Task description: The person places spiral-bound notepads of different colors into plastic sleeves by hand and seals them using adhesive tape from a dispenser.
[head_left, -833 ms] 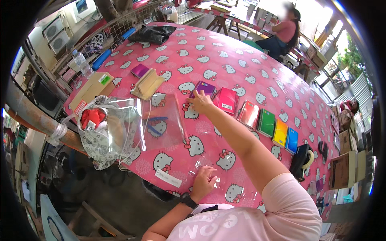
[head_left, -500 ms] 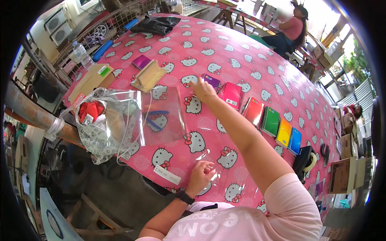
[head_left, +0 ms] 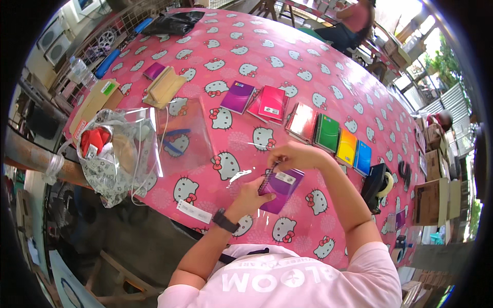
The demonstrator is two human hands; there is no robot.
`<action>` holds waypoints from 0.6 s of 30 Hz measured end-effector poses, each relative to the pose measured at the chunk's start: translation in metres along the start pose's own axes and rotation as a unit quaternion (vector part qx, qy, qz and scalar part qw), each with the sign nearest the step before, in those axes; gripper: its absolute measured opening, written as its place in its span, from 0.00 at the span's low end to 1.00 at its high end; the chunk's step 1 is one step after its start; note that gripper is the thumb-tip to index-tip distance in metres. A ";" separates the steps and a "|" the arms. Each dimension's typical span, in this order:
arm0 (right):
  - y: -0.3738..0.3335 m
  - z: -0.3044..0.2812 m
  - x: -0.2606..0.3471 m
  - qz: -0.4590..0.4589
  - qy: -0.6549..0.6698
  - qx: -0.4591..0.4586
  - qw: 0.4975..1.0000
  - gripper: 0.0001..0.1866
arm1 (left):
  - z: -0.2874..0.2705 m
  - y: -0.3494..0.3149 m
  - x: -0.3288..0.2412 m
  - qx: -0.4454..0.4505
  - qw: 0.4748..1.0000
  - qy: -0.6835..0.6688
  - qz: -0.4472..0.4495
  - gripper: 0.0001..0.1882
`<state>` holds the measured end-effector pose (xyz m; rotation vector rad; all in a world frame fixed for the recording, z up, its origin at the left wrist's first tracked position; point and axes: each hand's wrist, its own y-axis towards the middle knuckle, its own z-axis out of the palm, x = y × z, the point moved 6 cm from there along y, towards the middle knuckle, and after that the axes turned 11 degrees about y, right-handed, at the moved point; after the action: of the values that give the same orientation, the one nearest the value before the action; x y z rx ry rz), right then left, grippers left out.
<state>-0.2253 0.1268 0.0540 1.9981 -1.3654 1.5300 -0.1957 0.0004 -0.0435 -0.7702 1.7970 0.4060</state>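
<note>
A purple spiral notebook point(head_left: 282, 195) with a white label is held close in front of me, tilted above the table. My left hand point(head_left: 248, 199) grips it by the spiral side, thumb over the cover. At its upper corner, the bent fingers of my right hand point(head_left: 294, 155) pinch the spiral end. Beyond them lies a row of spiral notebooks: another purple one point(head_left: 238, 97), pink ones point(head_left: 269, 105) overlapping, a red one point(head_left: 302, 123), a green one point(head_left: 327, 133), a yellow one point(head_left: 346, 146) and a blue one point(head_left: 363, 158).
A clear plastic sheet or pouch point(head_left: 197, 138) lies left, beside a patterned bag point(head_left: 105, 174) with red cloth. A wooden holder point(head_left: 165, 88), cardboard box point(head_left: 100, 105) and water bottle point(head_left: 82, 72) stand farther left. A tape dispenser point(head_left: 374, 185) is at right. Another person point(head_left: 354, 23) sits beyond.
My right hand has come back from the far purple notebook to near my left hand. A purple notebook is now between both hands. The view has shifted to the right.
</note>
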 end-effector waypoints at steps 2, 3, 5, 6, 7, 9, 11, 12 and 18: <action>0.022 -0.025 -0.052 -0.060 -0.019 -0.071 0.995 0.13 | 0.015 0.002 0.018 -0.001 0.997 -0.065 -0.035 0.23; 0.036 -0.040 -0.059 0.008 -0.081 -0.149 0.985 0.15 | 0.020 -0.001 0.028 -0.006 0.993 -0.100 -0.058 0.22; 0.063 -0.065 -0.080 0.005 -0.281 -0.315 0.907 0.24 | 0.028 -0.006 0.044 -0.034 0.993 -0.082 -0.072 0.21; 0.072 -0.071 -0.079 0.037 -0.358 -0.389 0.848 0.26 | 0.026 -0.008 0.047 -0.052 0.993 -0.072 -0.080 0.20; 0.080 -0.073 -0.083 0.073 -0.374 -0.392 0.837 0.27 | 0.026 -0.009 0.048 -0.052 0.994 -0.054 -0.080 0.19; 0.096 -0.078 -0.095 0.138 -0.409 -0.390 0.813 0.29 | 0.024 -0.011 0.041 -0.060 0.994 -0.023 -0.084 0.18; 0.108 -0.079 -0.099 0.130 -0.444 -0.374 0.804 0.27 | 0.027 -0.011 0.049 -0.060 0.993 -0.057 -0.087 0.18; 0.113 -0.077 -0.101 0.127 -0.461 -0.363 0.800 0.26 | 0.027 -0.012 0.050 -0.060 0.992 -0.073 -0.087 0.18; 0.092 -0.111 -0.081 0.099 -0.350 -0.359 0.860 0.14 | 0.023 -0.013 0.049 -0.066 0.993 -0.044 -0.090 0.18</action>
<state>-0.3652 0.1978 0.0003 1.9621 -2.0495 0.1653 -0.1807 -0.0103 -0.0956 -0.9840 1.6154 0.4364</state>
